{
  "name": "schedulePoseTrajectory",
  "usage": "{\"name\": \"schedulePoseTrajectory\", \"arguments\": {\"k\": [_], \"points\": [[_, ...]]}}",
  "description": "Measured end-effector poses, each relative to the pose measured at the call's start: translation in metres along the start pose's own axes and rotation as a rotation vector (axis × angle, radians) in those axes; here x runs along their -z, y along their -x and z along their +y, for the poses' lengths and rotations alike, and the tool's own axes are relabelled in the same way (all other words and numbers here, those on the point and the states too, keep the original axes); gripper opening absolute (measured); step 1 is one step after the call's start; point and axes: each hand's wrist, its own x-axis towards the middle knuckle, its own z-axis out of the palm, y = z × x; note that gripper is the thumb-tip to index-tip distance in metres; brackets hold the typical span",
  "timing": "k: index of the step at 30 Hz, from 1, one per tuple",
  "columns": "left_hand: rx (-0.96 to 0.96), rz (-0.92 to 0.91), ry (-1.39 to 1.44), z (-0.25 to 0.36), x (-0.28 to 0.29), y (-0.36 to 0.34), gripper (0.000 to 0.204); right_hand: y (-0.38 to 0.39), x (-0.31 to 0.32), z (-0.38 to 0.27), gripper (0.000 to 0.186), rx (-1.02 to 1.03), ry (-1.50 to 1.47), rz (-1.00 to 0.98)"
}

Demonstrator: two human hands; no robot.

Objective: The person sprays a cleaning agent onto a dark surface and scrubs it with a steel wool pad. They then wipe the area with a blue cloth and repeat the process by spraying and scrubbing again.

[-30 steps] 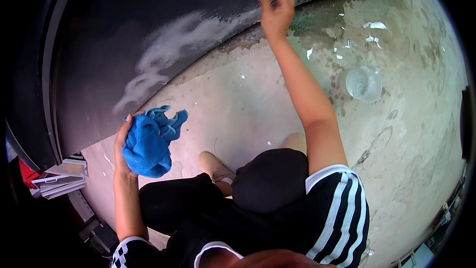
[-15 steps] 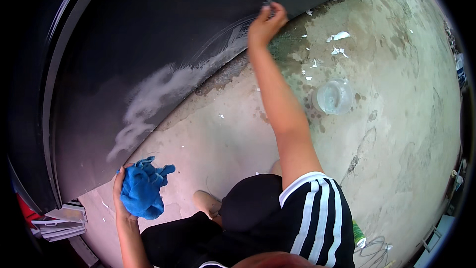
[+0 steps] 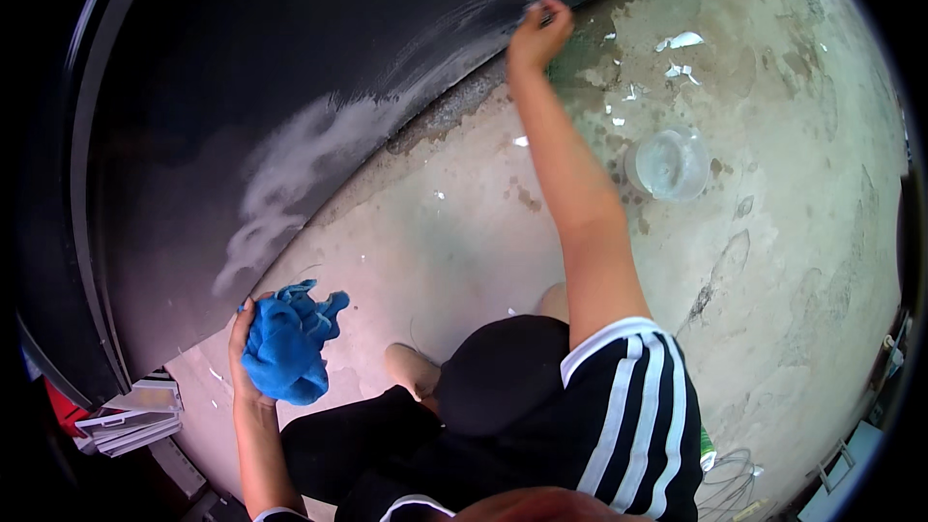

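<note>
My right hand (image 3: 541,29) is pinched around something small and dark that I cannot make out, at the lower edge of a dark flat panel (image 3: 222,58). A cloudy whitish film (image 3: 280,169) spreads along the panel, with streaks near that hand. At lower left, my left hand (image 3: 242,348) grips a bunched blue cloth (image 3: 290,348). A clear round tub (image 3: 667,164), apparently with liquid, stands on the floor right of my right forearm.
Scattered white scraps (image 3: 681,43) and damp stains lie on the concrete floor (image 3: 793,261). Stacked grey panels (image 3: 126,425) are at lower left. A green container (image 3: 706,447) and loose cable (image 3: 735,483) show at lower right, beside my body.
The view has shifted. My right hand has moved slightly rightward along the panel, and fine streaks now show in the film beside it. My left hand still holds the cloth.
</note>
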Motion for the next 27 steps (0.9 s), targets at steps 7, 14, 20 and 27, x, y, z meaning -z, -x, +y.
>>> {"name": "schedulePoseTrajectory", "arguments": {"k": [7,14,20,27], "points": [[0.007,-0.004,-0.012,-0.003,-0.008,-0.020,0.041,0.136,0.010,-0.014,0.012,0.019,-0.061,-0.274],[0.048,-0.025,-0.049,-0.001,-0.020,-0.018,0.041,0.021,0.005,0.062,0.010,-0.197,-0.151,-0.120],[0.031,0.028,-0.037,0.000,-0.014,-0.023,0.041,0.087,-0.002,0.024,0.021,-0.197,0.112,-0.098],[0.035,0.027,-0.059,-0.002,-0.025,-0.014,0.042,0.037,0.000,0.062,0.015,-0.141,-0.029,-0.106]]}}
